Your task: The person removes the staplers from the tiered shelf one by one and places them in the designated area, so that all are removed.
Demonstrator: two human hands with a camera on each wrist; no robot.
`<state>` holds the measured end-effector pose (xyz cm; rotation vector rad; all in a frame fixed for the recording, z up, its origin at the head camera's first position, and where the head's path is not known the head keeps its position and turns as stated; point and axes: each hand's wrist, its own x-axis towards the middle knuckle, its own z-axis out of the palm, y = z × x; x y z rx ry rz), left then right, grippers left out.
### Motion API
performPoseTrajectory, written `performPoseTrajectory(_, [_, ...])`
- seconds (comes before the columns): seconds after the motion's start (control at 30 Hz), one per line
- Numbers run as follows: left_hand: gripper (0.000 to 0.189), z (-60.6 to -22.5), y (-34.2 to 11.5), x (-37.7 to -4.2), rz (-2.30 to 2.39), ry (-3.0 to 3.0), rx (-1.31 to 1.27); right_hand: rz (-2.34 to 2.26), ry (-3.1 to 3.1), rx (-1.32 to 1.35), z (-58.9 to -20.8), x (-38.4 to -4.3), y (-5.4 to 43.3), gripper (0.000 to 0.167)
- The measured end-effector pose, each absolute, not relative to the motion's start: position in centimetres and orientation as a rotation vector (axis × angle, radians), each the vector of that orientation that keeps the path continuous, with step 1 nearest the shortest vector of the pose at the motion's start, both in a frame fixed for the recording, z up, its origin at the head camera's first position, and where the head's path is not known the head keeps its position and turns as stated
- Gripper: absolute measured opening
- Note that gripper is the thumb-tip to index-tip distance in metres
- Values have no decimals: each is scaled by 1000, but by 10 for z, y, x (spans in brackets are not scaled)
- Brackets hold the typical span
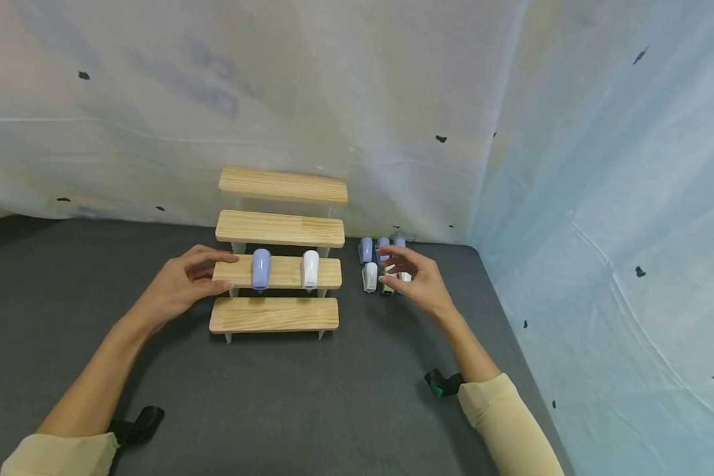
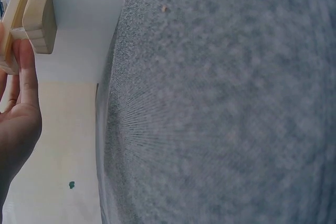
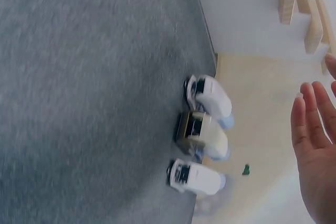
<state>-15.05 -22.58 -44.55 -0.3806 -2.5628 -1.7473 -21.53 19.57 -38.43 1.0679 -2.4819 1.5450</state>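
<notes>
A wooden tiered stand [image 1: 274, 315] holds a lilac mini stapler [image 1: 261, 268] and a white mini stapler [image 1: 310, 268] side by side on its second step from the front. My left hand [image 1: 184, 281] grips the left end of that step, fingers behind and thumb at the front edge; the left wrist view has its fingers [image 2: 29, 72] against the wood. Right of the stand, my right hand [image 1: 419, 277] hovers over a group of staplers, thumb and fingers apart, holding nothing. It partly hides a beige stapler [image 3: 207, 135] and white staplers [image 3: 197, 177] from the head view.
Lilac staplers [image 1: 365, 251] form the group's back row, near the rear sheet. The dark grey tabletop [image 1: 309, 410] runs up to pale plastic sheeting [image 1: 393, 99] behind and at the right. Black wrist mounts [image 1: 138, 426] sit on both forearms.
</notes>
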Motion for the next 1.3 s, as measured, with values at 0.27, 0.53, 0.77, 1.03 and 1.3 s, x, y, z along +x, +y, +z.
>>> performPoseTrajectory(0.27, [45,-446,-226,-151,-1741,-2577,-377,1614,-2398,1161,-384,-211,180,48])
performPoseTrajectory(0.53, [45,-447,-227,-149,-1747,-2567,-378,1643,-2377,1198,-381,-206,163,48])
performPoseTrajectory(0.77, [45,-447,-226,-149,-1739,-2570,-367,1658,-2357,1228,-381,-202,148,50])
performPoseTrajectory(1.03, [45,-447,-225,-150,-1715,-2581,-365,1673,-2352,1287,-381,-199,131,53])
performPoseTrajectory(1.3, [45,-446,-228,-148,-1727,-2574,-374,1607,-2397,1306,-377,-194,118,55])
